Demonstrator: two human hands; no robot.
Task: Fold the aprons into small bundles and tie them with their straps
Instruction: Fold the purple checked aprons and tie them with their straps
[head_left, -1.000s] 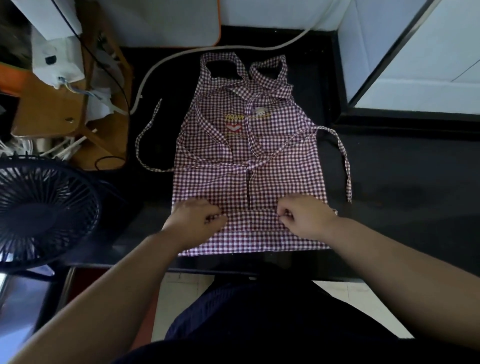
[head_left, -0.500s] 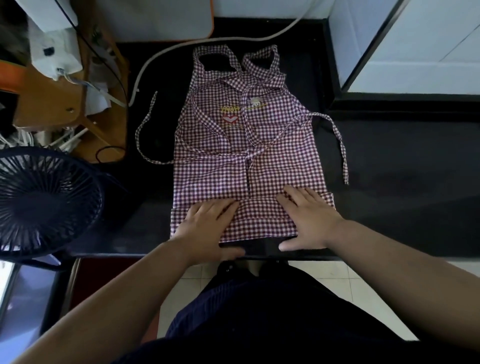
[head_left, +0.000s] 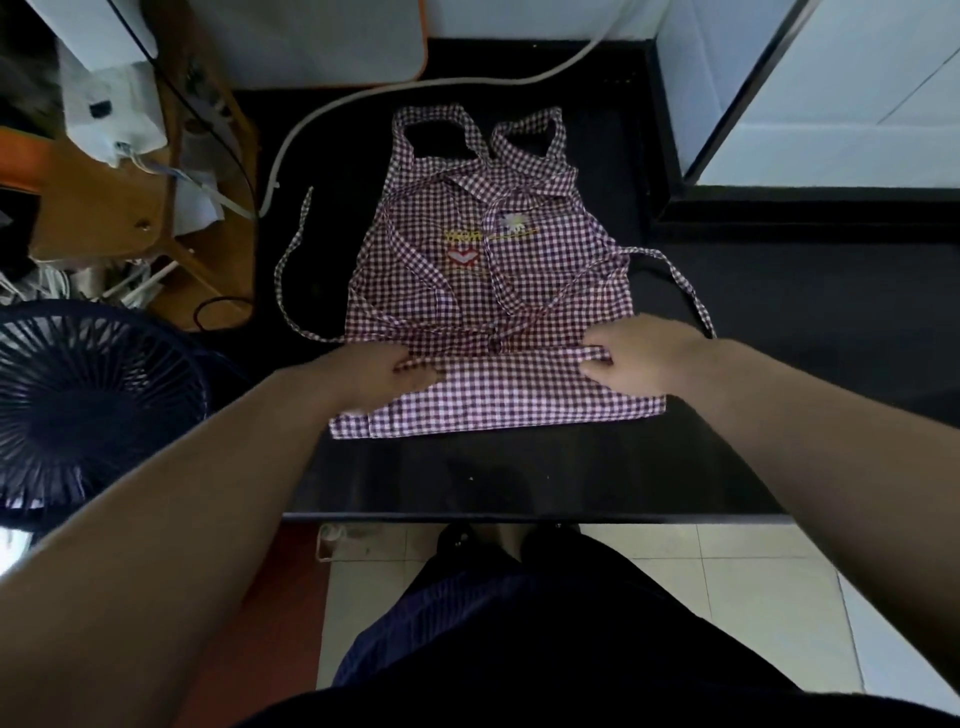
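Bare forearms (head_left: 208, 493) run from the left hand (head_left: 382, 371) and right hand (head_left: 641, 358) back to the edges of view at 8 and 4 o'clock; a dark navy garment (head_left: 415, 618) with fine ribbed stripes covers the lap at 6 o'clock; dark footwear (head_left: 457, 540) shows just above it, too dim to detail.

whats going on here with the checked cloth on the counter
A person is folding a purple-and-white gingham apron laid flat on a black countertop. The near hem is turned up into a band, and the left hand and right hand pinch that band at its two ends. The bib and neck loops lie flat at the far end. The thin waist straps trail loose on either side, not yet tied.
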